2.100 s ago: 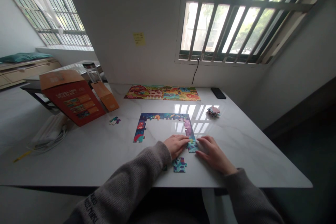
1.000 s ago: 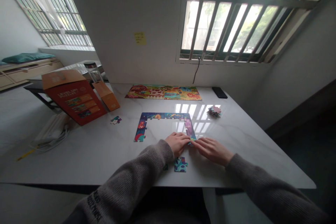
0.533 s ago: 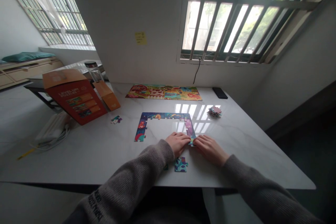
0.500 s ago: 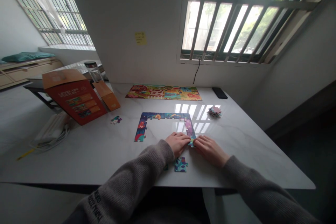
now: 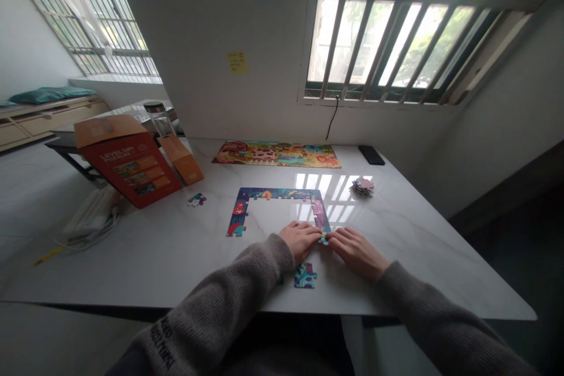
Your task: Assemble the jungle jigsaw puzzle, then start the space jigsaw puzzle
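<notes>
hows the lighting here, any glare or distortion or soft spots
Head view: the right window is partly washed out; head view: barred glare on the white table lands beyond and inside the puzzle border; head view: the lower right is dark; head view: the left window leans, probably lens distortion; head view: yellow note unreadable.

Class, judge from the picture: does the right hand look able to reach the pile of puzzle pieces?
Probably yes: the pile of pieces lies beyond the right hand, and no object shows between them, though that hand is busy at the puzzle frame.
</notes>
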A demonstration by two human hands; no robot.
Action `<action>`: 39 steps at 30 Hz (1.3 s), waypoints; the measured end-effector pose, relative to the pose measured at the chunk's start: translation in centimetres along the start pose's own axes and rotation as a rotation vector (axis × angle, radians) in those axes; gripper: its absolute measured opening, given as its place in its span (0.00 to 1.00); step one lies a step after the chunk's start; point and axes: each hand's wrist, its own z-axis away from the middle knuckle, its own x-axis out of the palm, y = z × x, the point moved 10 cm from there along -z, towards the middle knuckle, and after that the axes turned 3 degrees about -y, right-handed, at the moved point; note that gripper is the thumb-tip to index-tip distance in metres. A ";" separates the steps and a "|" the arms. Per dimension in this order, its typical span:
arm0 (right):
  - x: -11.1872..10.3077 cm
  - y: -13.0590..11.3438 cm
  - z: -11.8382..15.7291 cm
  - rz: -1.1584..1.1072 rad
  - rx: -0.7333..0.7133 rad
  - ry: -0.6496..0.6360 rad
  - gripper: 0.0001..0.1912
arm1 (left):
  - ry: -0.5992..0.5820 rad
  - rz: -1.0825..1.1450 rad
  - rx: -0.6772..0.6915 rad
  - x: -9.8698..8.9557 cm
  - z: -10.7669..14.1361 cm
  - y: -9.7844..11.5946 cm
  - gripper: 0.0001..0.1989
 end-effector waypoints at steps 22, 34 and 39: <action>-1.2 5.0 2.4 -0.147 0.451 0.172 0.15 | 0.014 0.050 0.003 0.4 0.0 -0.4 0.19; 0.5 4.4 1.2 -0.146 0.330 0.080 0.23 | 0.123 0.153 -0.070 -1.5 0.1 -2.5 0.22; 0.4 3.6 0.5 -0.205 0.307 0.009 0.28 | 0.093 0.031 -0.196 -3.3 -3.4 -7.0 0.21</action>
